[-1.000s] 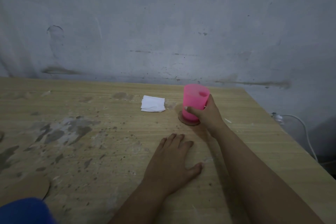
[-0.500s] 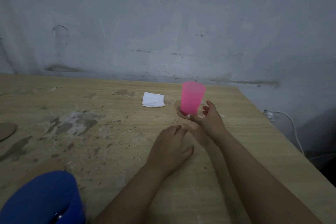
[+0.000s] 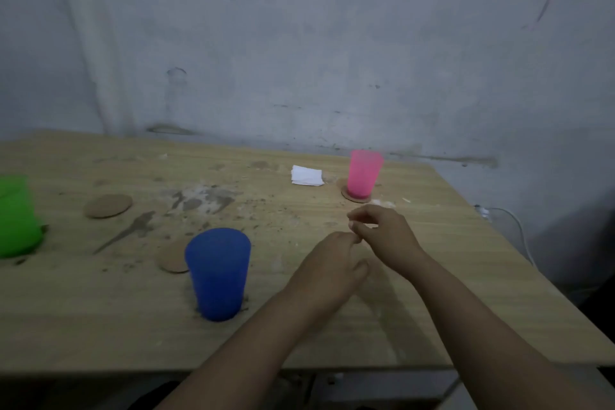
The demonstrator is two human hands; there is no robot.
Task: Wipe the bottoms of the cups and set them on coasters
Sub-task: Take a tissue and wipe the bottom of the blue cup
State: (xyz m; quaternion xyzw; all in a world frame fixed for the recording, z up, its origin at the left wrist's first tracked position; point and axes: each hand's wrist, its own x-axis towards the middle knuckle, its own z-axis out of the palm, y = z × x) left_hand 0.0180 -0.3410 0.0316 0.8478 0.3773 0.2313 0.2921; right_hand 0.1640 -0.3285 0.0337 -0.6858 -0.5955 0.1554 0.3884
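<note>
The pink cup [image 3: 364, 172] stands on its coaster [image 3: 356, 197] near the counter's [image 3: 432, 276] far right corner, while both the left hand [image 3: 327, 268] and right hand [image 3: 382, 233], apparently loosely curled and empty, hover free for the blue cup [image 3: 218, 273] beside a bare coaster [image 3: 173, 258].

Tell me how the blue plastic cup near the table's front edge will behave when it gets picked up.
The blue plastic cup looks thin-walled, so it is probably light and may flex under a firm squeeze. It stands upright on a base narrower than its rim, so a sideways nudge could tip it. Whether it holds anything cannot be seen. Its smooth wall may be slightly slippery.
</note>
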